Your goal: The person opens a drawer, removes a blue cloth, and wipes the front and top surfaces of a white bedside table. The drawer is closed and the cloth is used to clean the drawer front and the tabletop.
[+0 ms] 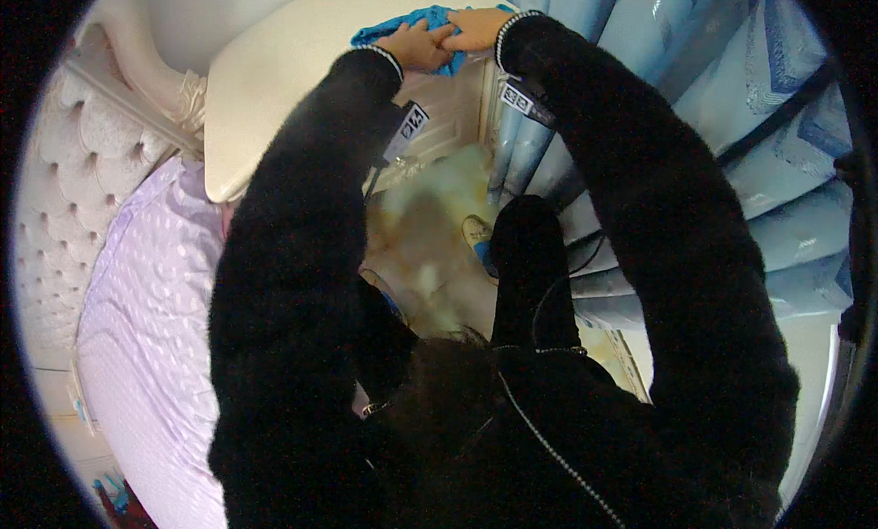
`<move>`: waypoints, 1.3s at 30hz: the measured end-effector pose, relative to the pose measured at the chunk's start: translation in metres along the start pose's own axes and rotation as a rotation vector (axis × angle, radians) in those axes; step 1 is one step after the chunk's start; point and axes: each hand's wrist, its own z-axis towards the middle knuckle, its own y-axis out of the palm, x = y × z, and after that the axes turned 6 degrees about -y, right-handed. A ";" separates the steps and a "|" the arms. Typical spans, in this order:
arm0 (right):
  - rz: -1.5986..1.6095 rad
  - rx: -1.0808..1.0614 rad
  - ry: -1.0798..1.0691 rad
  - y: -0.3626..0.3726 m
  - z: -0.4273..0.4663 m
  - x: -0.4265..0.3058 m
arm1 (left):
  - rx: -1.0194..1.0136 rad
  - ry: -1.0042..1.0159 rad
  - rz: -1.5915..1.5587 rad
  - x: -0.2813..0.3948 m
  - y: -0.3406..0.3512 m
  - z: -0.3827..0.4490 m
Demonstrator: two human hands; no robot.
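A blue cloth (392,27) lies bunched at the front edge of a cream nightstand top (274,69), near its right end. My left hand (420,47) rests on the cloth with its fingers spread over it. Coming from the right, my right hand (477,30) presses on the same cloth, its fingertips overlapping those of my left hand. Part of the cloth hangs over the edge below the hands. Whether any fingers close around the fabric is hidden.
Left of the nightstand are a tufted headboard (75,186) and a bed with a lilac cover (158,289). Long blue curtains (713,97) hang close on the right. Below, my shoe (478,233) stands on a glossy patterned floor (425,255).
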 end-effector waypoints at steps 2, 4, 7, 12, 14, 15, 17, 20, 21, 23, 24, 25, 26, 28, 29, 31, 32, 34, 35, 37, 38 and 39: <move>-0.052 0.113 -0.028 0.008 -0.011 -0.009 | 0.052 -0.104 -0.028 0.016 0.001 -0.030; -0.031 0.241 -0.053 0.015 -0.019 -0.020 | 0.252 -0.148 0.037 0.031 0.006 -0.057; -0.083 0.231 -0.052 0.016 -0.026 -0.038 | 0.379 -0.167 0.046 0.037 0.005 -0.082; -0.176 0.203 -0.084 0.004 -0.036 -0.088 | 0.486 -0.199 0.016 0.027 0.006 -0.116; -0.186 0.249 -0.077 0.002 -0.032 -0.118 | 0.514 -0.215 0.033 0.014 0.009 -0.138; -0.201 0.271 -0.128 0.002 -0.028 -0.132 | 0.533 -0.224 0.042 0.005 0.010 -0.150; -0.231 0.307 -0.219 0.007 -0.020 -0.161 | 0.561 -0.248 0.072 -0.014 0.013 -0.176; -0.162 0.351 -0.254 0.012 -0.004 -0.208 | 0.601 -0.306 0.108 -0.043 0.018 -0.217; -0.165 0.335 -0.267 0.012 0.003 -0.224 | 0.582 -0.336 0.113 -0.055 0.018 -0.229; -0.104 0.304 -0.306 0.010 0.017 -0.255 | 0.553 -0.337 0.133 -0.077 0.014 -0.256; -0.133 0.262 -0.294 0.009 0.024 -0.271 | 0.542 -0.359 0.135 -0.086 0.013 -0.267; -0.150 0.248 -0.290 0.010 0.030 -0.283 | 0.535 -0.377 0.137 -0.093 0.011 -0.276; -0.054 0.224 -0.245 0.010 0.034 -0.292 | 0.509 -0.410 0.117 -0.098 0.010 -0.283; -0.110 0.271 -0.245 0.014 0.038 -0.302 | 0.548 -0.397 0.132 -0.101 0.009 -0.291; -0.181 0.278 -0.311 0.017 0.038 -0.304 | 0.561 -0.406 0.134 -0.100 0.010 -0.293; -0.056 0.304 -0.250 0.023 0.036 -0.301 | 0.559 -0.440 0.153 -0.095 0.011 -0.292; -0.002 0.375 -0.211 0.025 0.036 -0.299 | 0.549 -0.475 0.173 -0.092 0.012 -0.291; -0.035 0.517 -0.203 0.028 0.036 -0.295 | 0.558 -0.500 0.207 -0.085 0.013 -0.285; -0.053 0.522 -0.199 0.030 0.034 -0.292 | 0.560 -0.486 0.188 -0.081 0.013 -0.280; -0.100 0.610 -0.189 0.031 0.032 -0.280 | 0.575 -0.466 0.149 -0.073 0.012 -0.270; -0.102 0.610 -0.186 0.032 0.027 -0.270 | 0.593 -0.431 0.149 -0.067 0.012 -0.261; -0.104 0.563 -0.182 0.034 0.020 -0.257 | 0.614 -0.401 0.145 -0.059 0.013 -0.251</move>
